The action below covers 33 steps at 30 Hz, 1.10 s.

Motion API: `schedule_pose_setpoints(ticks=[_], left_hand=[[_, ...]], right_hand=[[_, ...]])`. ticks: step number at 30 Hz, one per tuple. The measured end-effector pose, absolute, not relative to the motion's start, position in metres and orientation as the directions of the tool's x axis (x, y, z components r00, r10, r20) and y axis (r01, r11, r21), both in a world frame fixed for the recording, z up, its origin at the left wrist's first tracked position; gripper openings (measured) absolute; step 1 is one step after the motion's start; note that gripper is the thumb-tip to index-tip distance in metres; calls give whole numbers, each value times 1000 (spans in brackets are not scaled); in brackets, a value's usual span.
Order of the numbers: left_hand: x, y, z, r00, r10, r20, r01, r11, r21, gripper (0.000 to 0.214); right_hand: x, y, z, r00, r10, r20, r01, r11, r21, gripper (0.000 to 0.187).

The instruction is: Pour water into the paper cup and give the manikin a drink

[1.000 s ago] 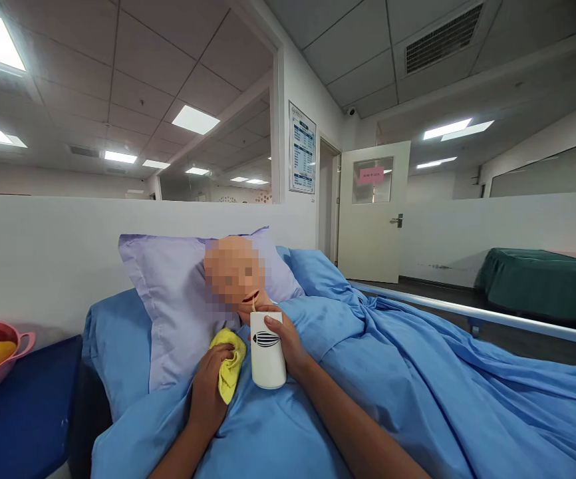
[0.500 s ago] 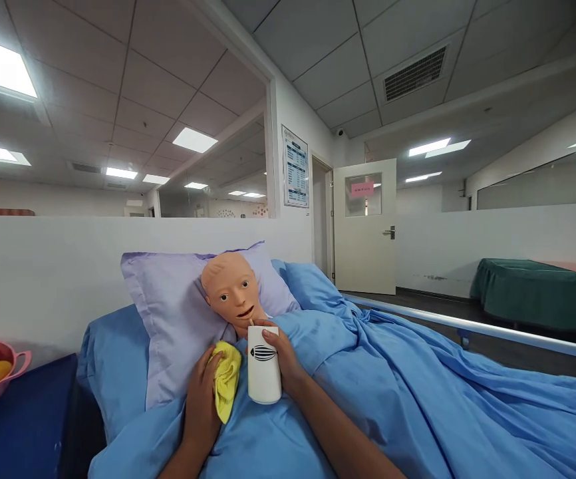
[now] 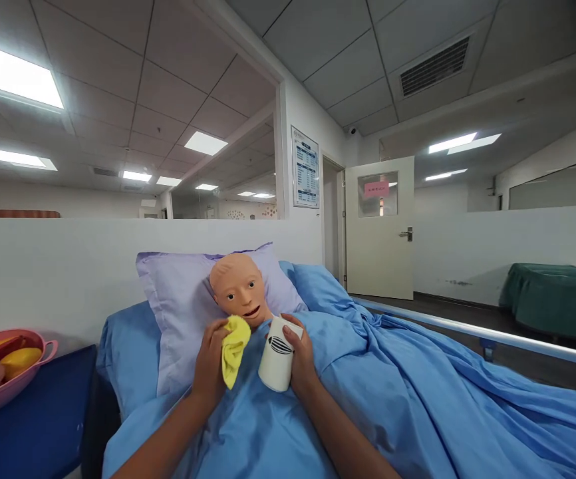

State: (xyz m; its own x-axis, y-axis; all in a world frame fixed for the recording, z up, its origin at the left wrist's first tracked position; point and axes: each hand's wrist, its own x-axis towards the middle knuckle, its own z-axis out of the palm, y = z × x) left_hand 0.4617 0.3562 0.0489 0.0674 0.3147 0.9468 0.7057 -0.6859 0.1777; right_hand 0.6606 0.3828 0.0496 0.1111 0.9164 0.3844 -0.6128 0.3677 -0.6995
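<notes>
Since half a second ago, your right hand (image 3: 302, 356) has drawn the white ceramic cup with the black oval mark (image 3: 277, 362) down and away from the training manikin's head (image 3: 239, 289) and tilted it; your left hand (image 3: 212, 364) has raised the yellow cloth (image 3: 234, 340) to just below the chin.

Right hand: fingers wrapped around the cup. Left hand: fingers closed on the bunched cloth.

Judged progress: the drink looks over, since the cup is off the mouth; wiping seems to be starting, cloth near but contact unclear.

Cup contents: not visible. Pink plastic basin (image 3: 6, 388) on the dark blue side table (image 3: 38, 426) holds fruit. Manikin lies on a lilac pillow (image 3: 181, 313) under a blue blanket (image 3: 392, 392).
</notes>
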Motion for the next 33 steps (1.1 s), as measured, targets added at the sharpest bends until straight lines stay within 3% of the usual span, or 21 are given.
schedule_pose_setpoints(ticks=[4,9,12,15,20,28,33], left_hand=[[488,369,96,238,159,958,791,-605,-96,20],[512,403,106,598,161,785,702,-578,-416,20],[516,412,93,670,150,727,684,-505,-526,22],[516,408,73,616,136,776,721,-496,-485,24],[510,389,50,525,226,821,745,-588,-315,33],[513,387,102,565,122,816,626,-708,-328,23],[513,396,66,563,171,808,672,-664,-328,26]], right_hand=[[662,387,48,181,918,354,-616,386,-687,62],[661,391,49,236,917,323,-654,396,-645,55],[661,392,49,253,915,315,-668,401,-627,50],[661,394,48,251,917,309,-672,395,-626,50],[662,396,46,249,919,305,-663,391,-639,51],[660,396,47,230,925,303,-680,375,-630,54],[661,396,45,236,924,300,-667,379,-642,51]])
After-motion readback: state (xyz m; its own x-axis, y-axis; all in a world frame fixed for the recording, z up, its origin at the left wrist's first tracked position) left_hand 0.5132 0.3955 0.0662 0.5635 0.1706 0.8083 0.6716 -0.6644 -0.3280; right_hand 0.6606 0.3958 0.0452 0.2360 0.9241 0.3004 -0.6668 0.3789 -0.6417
